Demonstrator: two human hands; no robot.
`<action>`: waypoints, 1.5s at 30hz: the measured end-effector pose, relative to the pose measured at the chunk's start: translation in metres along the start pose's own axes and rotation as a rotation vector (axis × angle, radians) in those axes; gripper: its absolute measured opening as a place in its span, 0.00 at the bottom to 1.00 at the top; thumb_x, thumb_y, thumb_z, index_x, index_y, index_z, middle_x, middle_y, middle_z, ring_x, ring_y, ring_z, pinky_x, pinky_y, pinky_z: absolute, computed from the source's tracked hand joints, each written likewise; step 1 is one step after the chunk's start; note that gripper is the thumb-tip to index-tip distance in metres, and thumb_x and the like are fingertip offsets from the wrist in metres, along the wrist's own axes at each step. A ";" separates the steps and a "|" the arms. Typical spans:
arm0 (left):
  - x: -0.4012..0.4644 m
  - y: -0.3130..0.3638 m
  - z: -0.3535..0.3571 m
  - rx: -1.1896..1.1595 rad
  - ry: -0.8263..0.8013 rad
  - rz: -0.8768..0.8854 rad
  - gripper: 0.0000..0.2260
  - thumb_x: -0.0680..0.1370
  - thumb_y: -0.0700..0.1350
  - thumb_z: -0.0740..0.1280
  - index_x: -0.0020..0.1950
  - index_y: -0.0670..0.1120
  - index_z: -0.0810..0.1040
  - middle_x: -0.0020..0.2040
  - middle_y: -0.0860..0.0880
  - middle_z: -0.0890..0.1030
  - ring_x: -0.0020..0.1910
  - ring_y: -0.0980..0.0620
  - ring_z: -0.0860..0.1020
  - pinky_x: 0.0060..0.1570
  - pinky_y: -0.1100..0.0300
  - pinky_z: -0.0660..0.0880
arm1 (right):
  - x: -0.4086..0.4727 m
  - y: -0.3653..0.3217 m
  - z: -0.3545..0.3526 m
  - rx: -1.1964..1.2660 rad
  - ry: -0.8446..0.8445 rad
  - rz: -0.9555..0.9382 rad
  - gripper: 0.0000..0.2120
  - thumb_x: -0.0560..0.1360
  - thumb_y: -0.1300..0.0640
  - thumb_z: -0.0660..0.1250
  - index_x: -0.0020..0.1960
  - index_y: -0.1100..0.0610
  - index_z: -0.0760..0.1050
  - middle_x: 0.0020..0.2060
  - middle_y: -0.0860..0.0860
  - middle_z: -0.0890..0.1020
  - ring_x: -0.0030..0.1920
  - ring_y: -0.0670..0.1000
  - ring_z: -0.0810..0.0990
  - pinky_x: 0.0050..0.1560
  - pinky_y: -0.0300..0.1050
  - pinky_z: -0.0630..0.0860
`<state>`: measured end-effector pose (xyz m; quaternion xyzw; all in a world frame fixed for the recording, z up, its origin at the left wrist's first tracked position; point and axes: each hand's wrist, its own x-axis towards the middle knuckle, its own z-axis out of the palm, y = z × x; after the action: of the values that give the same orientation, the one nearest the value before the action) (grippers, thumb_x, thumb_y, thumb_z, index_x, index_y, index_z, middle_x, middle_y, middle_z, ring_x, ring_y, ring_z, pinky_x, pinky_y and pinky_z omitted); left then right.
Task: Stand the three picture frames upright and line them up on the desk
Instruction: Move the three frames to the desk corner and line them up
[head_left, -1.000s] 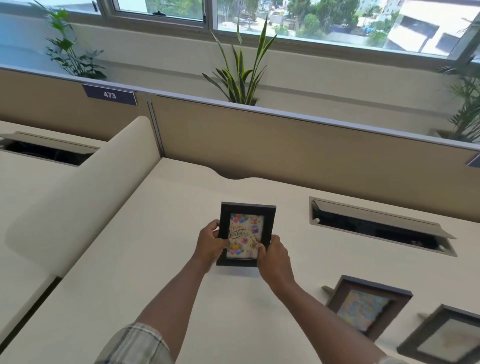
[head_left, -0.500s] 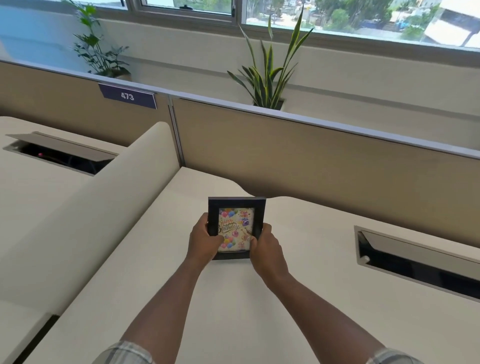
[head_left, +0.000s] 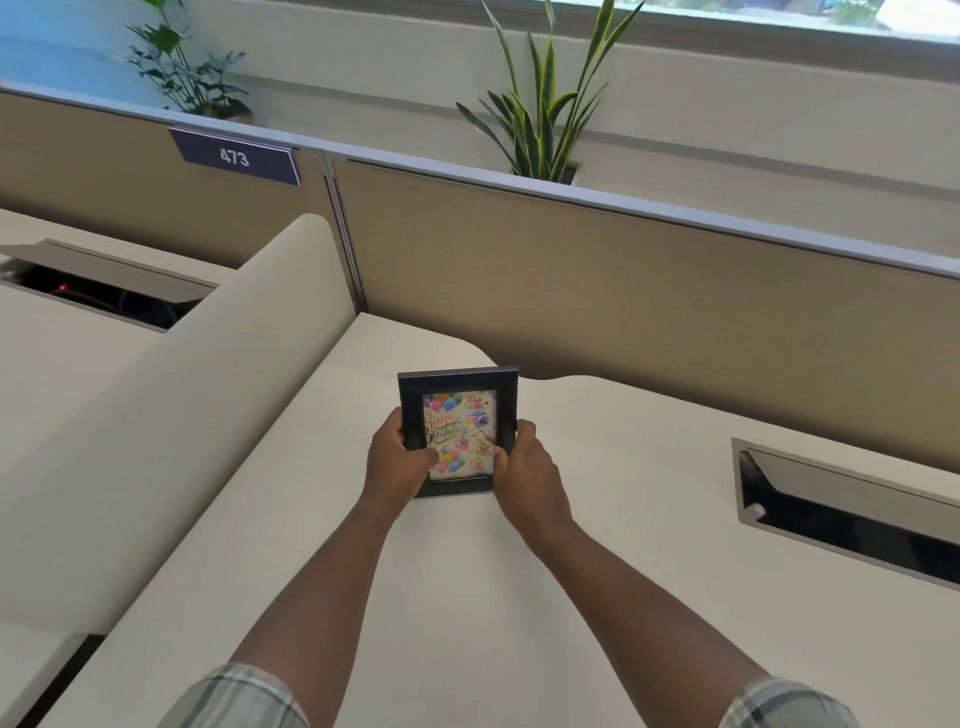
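A black picture frame (head_left: 457, 383) with a colourful "Happy Birthday" card stands upright near the back left corner of the cream desk (head_left: 467, 597), its picture facing me. Its bottom edge seems to rest on the desk top. My left hand (head_left: 397, 465) grips its left side and my right hand (head_left: 524, 470) grips its right side, thumbs on the front. The other two frames are out of view.
A tan partition (head_left: 623, 291) runs behind the desk, with a "473" sign (head_left: 235, 157). A curved cream divider (head_left: 208, 364) rises on the left. An open cable slot (head_left: 852, 514) is cut into the desk at right. Plants (head_left: 540, 104) stand behind the partition.
The frame held in both hands has moved left and farther back on the desk. The view has swung left, so the two frames lying at the right have dropped out of sight.
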<state>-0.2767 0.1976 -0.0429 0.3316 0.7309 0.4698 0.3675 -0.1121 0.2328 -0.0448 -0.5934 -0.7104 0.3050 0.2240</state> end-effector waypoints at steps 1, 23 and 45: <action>-0.001 0.001 -0.001 0.008 -0.001 -0.006 0.24 0.71 0.33 0.73 0.64 0.49 0.72 0.61 0.47 0.80 0.62 0.45 0.79 0.53 0.45 0.81 | 0.000 0.000 -0.001 -0.007 -0.016 0.001 0.13 0.80 0.52 0.60 0.62 0.53 0.63 0.58 0.55 0.79 0.54 0.56 0.81 0.47 0.50 0.81; -0.283 -0.003 0.112 0.227 -0.433 0.101 0.15 0.68 0.33 0.65 0.49 0.49 0.76 0.46 0.51 0.81 0.47 0.50 0.80 0.43 0.67 0.74 | -0.266 0.102 -0.124 -0.184 -0.058 0.055 0.13 0.80 0.56 0.56 0.63 0.56 0.70 0.58 0.54 0.79 0.56 0.54 0.78 0.50 0.46 0.73; -0.374 0.022 0.247 0.090 -0.584 -0.045 0.19 0.72 0.34 0.64 0.62 0.44 0.77 0.58 0.44 0.82 0.59 0.44 0.80 0.59 0.46 0.78 | -0.358 0.223 -0.231 -0.157 0.289 0.448 0.14 0.77 0.58 0.62 0.61 0.61 0.67 0.53 0.58 0.76 0.52 0.60 0.77 0.48 0.57 0.78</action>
<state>0.1271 0.0038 -0.0090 0.4523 0.6216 0.3135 0.5575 0.2719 -0.0545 -0.0201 -0.7886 -0.5437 0.2028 0.2034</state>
